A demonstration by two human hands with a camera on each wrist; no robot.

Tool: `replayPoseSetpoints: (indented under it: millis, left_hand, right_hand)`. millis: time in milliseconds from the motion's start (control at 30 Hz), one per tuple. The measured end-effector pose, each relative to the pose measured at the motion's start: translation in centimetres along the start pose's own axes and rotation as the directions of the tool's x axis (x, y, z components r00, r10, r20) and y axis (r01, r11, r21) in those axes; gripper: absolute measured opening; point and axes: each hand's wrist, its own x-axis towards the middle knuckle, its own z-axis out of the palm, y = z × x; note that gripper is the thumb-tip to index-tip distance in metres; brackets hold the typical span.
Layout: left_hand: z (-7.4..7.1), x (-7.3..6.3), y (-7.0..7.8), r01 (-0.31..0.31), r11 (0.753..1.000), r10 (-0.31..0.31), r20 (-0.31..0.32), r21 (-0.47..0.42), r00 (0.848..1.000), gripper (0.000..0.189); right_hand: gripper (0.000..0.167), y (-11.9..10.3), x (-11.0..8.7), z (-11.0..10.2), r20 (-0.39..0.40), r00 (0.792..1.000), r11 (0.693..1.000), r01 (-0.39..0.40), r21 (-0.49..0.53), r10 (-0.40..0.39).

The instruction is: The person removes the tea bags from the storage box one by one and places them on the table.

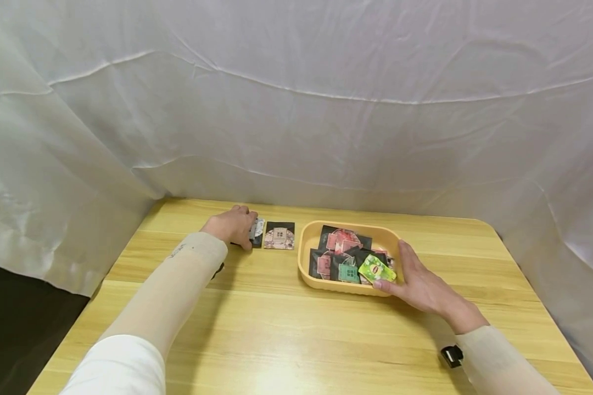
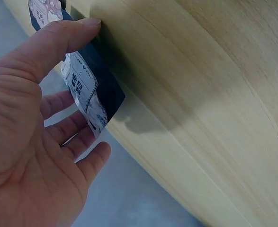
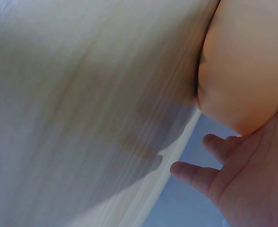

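Observation:
My left hand (image 1: 234,224) is at the back left of the table. Its thumb and fingers hold a dark blue and white tea sachet (image 2: 84,82) by opposite edges. Right beside that one lies a black and pink tea sachet (image 1: 279,236). A yellow plastic basket (image 1: 303,269) stands to the right, with several black, red and green sachets in it. On top, at its right end, rests a bright green-yellow packet (image 1: 377,269). My right hand (image 1: 425,288) grips the basket's right end, thumb over the front rim near the packet; some fingers stick out past the wall (image 3: 245,61).
The wooden table (image 1: 277,334) extends toward me in front of the basket. A pale cloth curtain (image 1: 326,137) hangs behind the table and along its sides. A dark gap (image 1: 20,329) shows below the curtain at the left.

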Motion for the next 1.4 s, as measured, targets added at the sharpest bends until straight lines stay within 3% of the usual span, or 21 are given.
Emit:
replayPoseSetpoints:
  millis: [400, 500, 600, 733, 867, 1000, 1167, 1233, 1400]
  left_hand:
    - [-0.1, -0.1, -0.6, -0.016, 0.998, 0.016, -0.007, -0.063, 1.0, 0.096]
    - [-0.6, -0.4, -0.5, -0.04, 0.998, 0.036, -0.088, -0.049, 0.995, 0.089]
    - [-1.5, -0.6, 0.6, -0.077, 0.997, 0.069, -0.197, -0.029, 0.978, 0.082]
    - [-3.1, -1.2, 4.1, -0.148, 0.988, 0.13, -0.306, -0.036, 0.943, 0.075]
    - [-3.9, -1.9, 8.9, -0.252, 0.968, 0.236, -0.344, -0.002, 0.909, 0.069]
    - [-3.4, -1.9, 13.3, -0.362, 0.929, 0.365, -0.327, 0.074, 0.872, 0.061]
    - [-2.0, -0.6, 17.7, -0.462, 0.868, 0.496, -0.279, 0.179, 0.823, 0.055]
    - [-1.5, 0.2, 19.2, -0.475, 0.849, 0.524, -0.253, 0.233, 0.813, 0.054]
    - [-0.7, 2.1, 22.3, -0.473, 0.837, 0.528, -0.175, 0.275, 0.831, 0.054]
  right_hand:
    - [0.125, 0.0, 0.1, 0.1, 0.006, 1.0, 1.0, -0.003, 0.007, 0.003]
    - [0.125, -0.1, 0.4, 0.3, 0.009, 1.0, 1.0, -0.001, 0.01, 0.001]
    - [0.126, -0.3, 0.7, 0.3, 0.011, 1.0, 1.0, 0.001, 0.011, -0.001]
    - [0.126, -0.6, 1.1, 0.4, 0.011, 1.0, 1.0, 0.005, 0.01, -0.005]
    - [0.125, -0.7, 1.5, 0.4, 0.01, 1.0, 1.0, 0.012, 0.008, -0.012]
    - [0.125, -0.7, 1.8, 0.5, 0.005, 1.0, 1.0, 0.018, 0.007, -0.018]
    - [0.125, -0.5, 1.9, 0.5, -0.007, 1.0, 1.0, 0.023, 0.013, -0.023]
    - [0.125, -0.4, 2.0, 0.4, -0.008, 1.0, 1.0, 0.023, 0.014, -0.022]
    - [0.126, -0.2, 1.9, 0.4, 0.003, 1.0, 1.0, 0.013, 0.017, -0.013]
